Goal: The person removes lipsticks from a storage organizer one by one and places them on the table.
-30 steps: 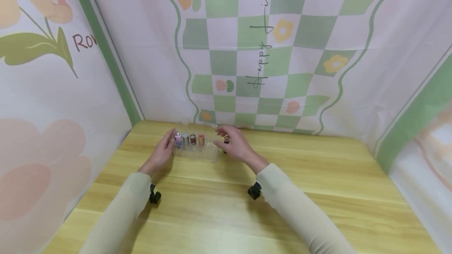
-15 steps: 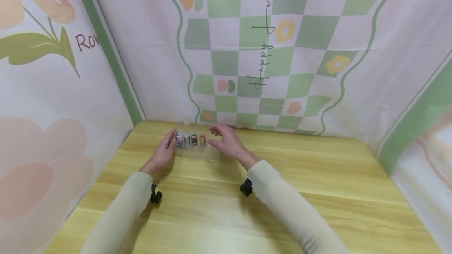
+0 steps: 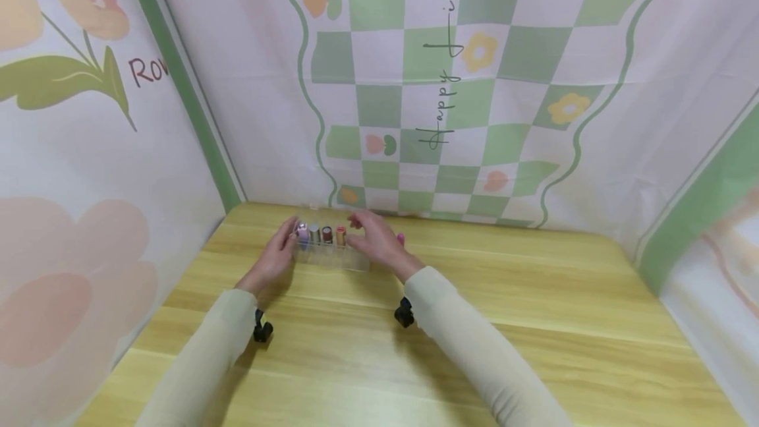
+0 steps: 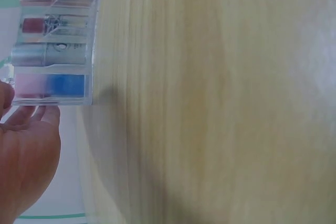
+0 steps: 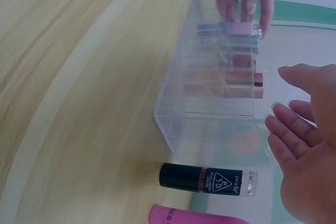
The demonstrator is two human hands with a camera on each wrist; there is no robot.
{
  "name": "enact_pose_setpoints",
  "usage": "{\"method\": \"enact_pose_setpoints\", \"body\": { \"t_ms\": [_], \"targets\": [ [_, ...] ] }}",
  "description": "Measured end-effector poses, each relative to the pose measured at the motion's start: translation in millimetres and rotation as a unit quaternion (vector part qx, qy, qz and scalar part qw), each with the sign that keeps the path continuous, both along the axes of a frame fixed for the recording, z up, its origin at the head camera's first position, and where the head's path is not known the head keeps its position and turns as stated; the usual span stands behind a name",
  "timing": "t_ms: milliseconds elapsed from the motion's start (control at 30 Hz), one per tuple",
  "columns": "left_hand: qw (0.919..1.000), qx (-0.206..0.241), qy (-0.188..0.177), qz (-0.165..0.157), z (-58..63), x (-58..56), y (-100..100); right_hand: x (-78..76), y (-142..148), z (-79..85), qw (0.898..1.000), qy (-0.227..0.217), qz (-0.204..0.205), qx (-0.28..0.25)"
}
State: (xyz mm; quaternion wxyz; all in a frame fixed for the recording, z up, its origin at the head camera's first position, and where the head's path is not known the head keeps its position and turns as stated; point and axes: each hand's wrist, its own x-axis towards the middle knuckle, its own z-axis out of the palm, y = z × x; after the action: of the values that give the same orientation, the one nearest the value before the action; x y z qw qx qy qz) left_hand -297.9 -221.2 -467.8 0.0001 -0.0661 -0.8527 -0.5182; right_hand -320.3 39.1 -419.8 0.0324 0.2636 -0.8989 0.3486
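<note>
A clear lipstick organizer (image 3: 332, 257) stands near the table's back edge. Several lipsticks stand upright in its left part: a pink and blue one (image 3: 303, 234), a silver one (image 4: 50, 54), a dark red one (image 4: 34, 25) and a rose-gold one (image 5: 242, 85). At its left end my left hand (image 3: 275, 256) holds it, fingers along the end wall and thumb at the upper edge. My right hand (image 3: 379, 240) hovers by the right part, thumb and fingers apart, nothing between them. In the right wrist view a black lipstick (image 5: 220, 179) and a magenta tube (image 5: 191, 217) stand beside the organizer.
The wooden table (image 3: 332, 361) stretches in front of and to the right of the organizer. Behind it hangs a checked green and white cloth (image 3: 379, 107). A flowered cloth wall (image 3: 118, 216) borders the left side.
My right hand has moved left over the organizer's right part, hiding the dark lipstick in the head view; a bit of magenta now shows behind the wrist. My left hand keeps its place.
</note>
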Motion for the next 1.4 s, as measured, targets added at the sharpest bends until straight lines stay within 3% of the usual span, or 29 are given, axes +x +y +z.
{"method": "enact_pose_setpoints", "body": {
  "t_ms": [667, 967, 1400],
  "targets": [
    [0.9999, 0.0, -0.01, 0.003, 1.6, 1.1, 1, -8.7, -15, -15.8, 0.991, 0.072, -0.024, 0.108],
    [1.0, -0.008, -0.005, 0.003, 0.8, 1.6, 1, -8.1, -22, -22.3, 0.989, 0.093, -0.048, 0.103],
    [1.0, -0.005, 0.003, 0.001, 0.9, 1.8, 1, -10.7, -24, -23.7, 0.991, 0.084, -0.04, 0.093]
  ]
}}
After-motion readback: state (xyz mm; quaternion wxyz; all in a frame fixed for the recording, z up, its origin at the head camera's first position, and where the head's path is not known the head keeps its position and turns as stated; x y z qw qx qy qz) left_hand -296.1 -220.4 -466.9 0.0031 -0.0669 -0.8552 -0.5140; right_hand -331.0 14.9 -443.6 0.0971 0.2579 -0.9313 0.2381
